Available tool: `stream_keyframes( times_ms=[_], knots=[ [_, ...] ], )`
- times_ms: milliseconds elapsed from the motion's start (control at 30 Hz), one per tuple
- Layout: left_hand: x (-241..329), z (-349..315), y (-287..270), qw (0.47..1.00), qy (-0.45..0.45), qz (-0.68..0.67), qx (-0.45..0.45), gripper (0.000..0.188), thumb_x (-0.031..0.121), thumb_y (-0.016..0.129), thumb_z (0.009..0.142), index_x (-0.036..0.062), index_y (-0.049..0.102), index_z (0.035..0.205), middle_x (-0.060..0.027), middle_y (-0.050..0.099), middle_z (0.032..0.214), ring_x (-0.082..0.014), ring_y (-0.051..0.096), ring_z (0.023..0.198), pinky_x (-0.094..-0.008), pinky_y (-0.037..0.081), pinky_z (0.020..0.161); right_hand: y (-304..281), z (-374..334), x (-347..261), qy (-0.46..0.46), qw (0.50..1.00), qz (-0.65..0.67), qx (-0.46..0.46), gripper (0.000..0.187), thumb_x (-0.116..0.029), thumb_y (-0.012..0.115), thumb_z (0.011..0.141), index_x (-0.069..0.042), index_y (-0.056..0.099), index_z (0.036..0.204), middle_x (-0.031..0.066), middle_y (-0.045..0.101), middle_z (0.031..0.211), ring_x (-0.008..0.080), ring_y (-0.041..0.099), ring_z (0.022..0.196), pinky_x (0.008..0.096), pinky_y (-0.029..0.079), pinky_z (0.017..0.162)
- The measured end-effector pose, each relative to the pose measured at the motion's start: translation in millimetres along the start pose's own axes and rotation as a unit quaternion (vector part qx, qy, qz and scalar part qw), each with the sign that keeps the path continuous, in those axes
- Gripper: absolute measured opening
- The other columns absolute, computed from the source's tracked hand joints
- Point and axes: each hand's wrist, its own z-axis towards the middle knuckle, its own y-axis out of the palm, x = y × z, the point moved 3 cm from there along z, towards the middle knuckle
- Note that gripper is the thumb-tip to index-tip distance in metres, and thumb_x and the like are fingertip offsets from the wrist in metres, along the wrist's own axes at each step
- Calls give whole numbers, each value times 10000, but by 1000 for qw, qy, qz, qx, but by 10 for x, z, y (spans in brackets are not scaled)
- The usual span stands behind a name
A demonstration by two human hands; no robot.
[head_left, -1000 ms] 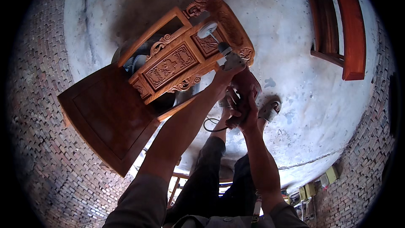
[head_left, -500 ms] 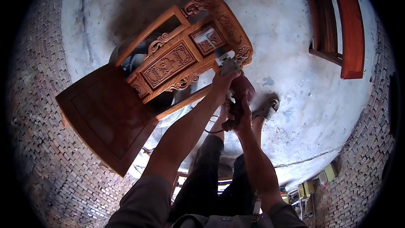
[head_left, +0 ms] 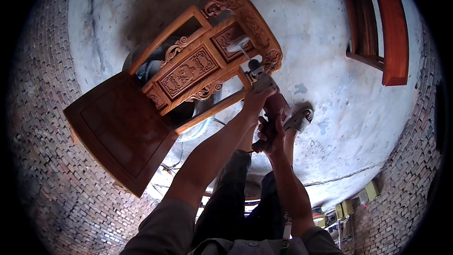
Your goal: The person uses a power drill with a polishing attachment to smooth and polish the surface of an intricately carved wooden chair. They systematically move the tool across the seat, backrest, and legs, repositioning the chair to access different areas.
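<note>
Both hands are closed on a dark red electric drill [head_left: 276,107]. My left hand [head_left: 259,91] wraps round its front end just behind the chuck, and my right hand [head_left: 273,138] grips the rear handle. From the chuck a thin shaft runs to a pale, motion-blurred polishing head [head_left: 238,44]. That head is over the upper carved panel [head_left: 231,38] of a wooden chair; whether it touches the wood I cannot tell. The carved chair [head_left: 188,73] lies at a slant, its broad dark seat [head_left: 120,123] at the left and its curved top rail [head_left: 257,28] toward the far right.
Beneath the chair shows a dark round support [head_left: 134,59], partly hidden. A reddish wooden frame [head_left: 394,33] stands at the far right on the pale concrete floor [head_left: 321,89]. Brick paving [head_left: 42,113] borders both sides. My shoe [head_left: 299,117] is just right of the drill.
The drill has shifted right and slightly nearer to me, with both hands on it. More of the shaft now shows, and the polishing head sits slightly farther right over the panel.
</note>
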Motion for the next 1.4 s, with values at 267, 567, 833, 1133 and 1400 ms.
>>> stream_keyframes(
  times_ms=[267, 567, 833, 1133, 1400],
  knots=[
    [-190, 34, 31, 999, -11, -35, 2, 403, 212, 733, 847, 59, 596, 1194, -60, 657, 1070, -171, 632, 939, -349, 527, 831, 13, -152, -123, 3, 998, -51, 33, 601, -617, 503, 974, -86, 570, 1249, 7, 626, 887, 113, 534, 586, 301, 448, 403],
    [839, 538, 488, 998, 40, 29, -35, 468, 302, 795, 759, -2, 670, 1092, -82, 695, 990, -186, 639, 910, -338, 501, 786, 865, 343, -727, -82, 995, -53, 10, 632, -608, 510, 973, -52, 525, 1272, 48, 602, 819, 112, 520, 580, 249, 432, 444],
    [581, 178, 465, 997, 7, 70, 12, 438, 352, 782, 786, 30, 671, 1061, -50, 679, 971, -163, 623, 865, -328, 488, 788, 527, 36, -481, -37, 999, -16, 13, 529, -528, 557, 988, -79, 533, 1268, 63, 642, 918, 113, 515, 551, 225, 438, 461],
    [317, 171, 510, 997, -10, 70, -17, 553, 294, 814, 743, 2, 620, 1171, -101, 681, 1041, -187, 641, 904, -325, 516, 811, 299, -28, -448, -55, 998, 21, 8, 507, -542, 534, 994, -104, 539, 1249, 54, 630, 914, 110, 517, 566, 234, 433, 451],
    [39, -7, 610, 993, -14, 115, 34, 448, 348, 816, 742, 35, 712, 1046, -61, 711, 992, -174, 648, 892, -312, 499, 801, -109, -171, -382, -55, 998, 17, 17, 541, -570, 530, 982, -114, 553, 1272, 50, 660, 933, 130, 540, 565, 259, 457, 451]
  ],
)
